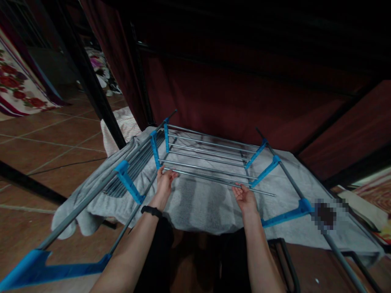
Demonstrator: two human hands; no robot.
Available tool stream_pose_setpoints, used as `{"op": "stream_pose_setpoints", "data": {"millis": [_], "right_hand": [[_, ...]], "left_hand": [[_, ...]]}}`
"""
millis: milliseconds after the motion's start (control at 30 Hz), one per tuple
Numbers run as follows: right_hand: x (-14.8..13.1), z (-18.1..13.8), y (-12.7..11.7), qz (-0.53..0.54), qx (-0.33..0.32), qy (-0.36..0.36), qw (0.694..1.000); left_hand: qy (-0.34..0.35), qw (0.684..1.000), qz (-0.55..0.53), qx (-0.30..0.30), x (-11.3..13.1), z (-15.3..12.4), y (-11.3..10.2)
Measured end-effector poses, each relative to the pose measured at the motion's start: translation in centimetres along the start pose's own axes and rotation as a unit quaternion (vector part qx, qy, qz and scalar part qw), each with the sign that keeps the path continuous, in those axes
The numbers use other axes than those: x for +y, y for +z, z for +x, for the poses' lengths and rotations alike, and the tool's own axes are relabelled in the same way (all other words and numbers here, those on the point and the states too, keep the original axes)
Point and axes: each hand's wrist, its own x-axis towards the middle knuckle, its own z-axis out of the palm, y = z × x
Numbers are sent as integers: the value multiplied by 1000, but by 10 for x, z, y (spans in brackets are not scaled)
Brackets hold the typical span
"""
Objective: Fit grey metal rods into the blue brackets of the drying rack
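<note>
A folding drying rack (210, 156) with grey metal rods and blue plastic joints stands in front of me. A light grey towel (195, 203) lies draped over its lower part. My left hand (165, 181), with a black band on the wrist, has its fingers curled round the nearest rod of the upper section. My right hand (244, 195) is palm up under the same rod, fingers curled round it. The rod's right end (271, 195) sticks out free past the blue arm.
A dark red curtain (244, 93) hangs behind the rack. Brown tiled floor (45, 142) spreads to the left, with a black post (91, 81) and a floral cloth (18, 89). A whitish cloth (122, 126) lies behind the rack's left wing. Black tubing (287, 260) stands low right.
</note>
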Motion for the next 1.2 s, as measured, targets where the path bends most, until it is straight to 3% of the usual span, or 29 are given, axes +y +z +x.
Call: {"op": "stream_pose_setpoints", "data": {"millis": [300,633,900,1200], "right_hand": [[10,-10,10,20,-35,-23,999],[16,-9,14,-2,-10,5,1000],[15,-3,6,-3,-25,-11,1000],[7,0,0,8,-37,1,999]], "left_hand": [[-96,995,-6,26,-1,2,6],[-172,983,-26,-65,-36,-23,32],[-193,977,-26,-89,-37,-25,29],[-173,983,-25,-49,-32,-12,26]]}}
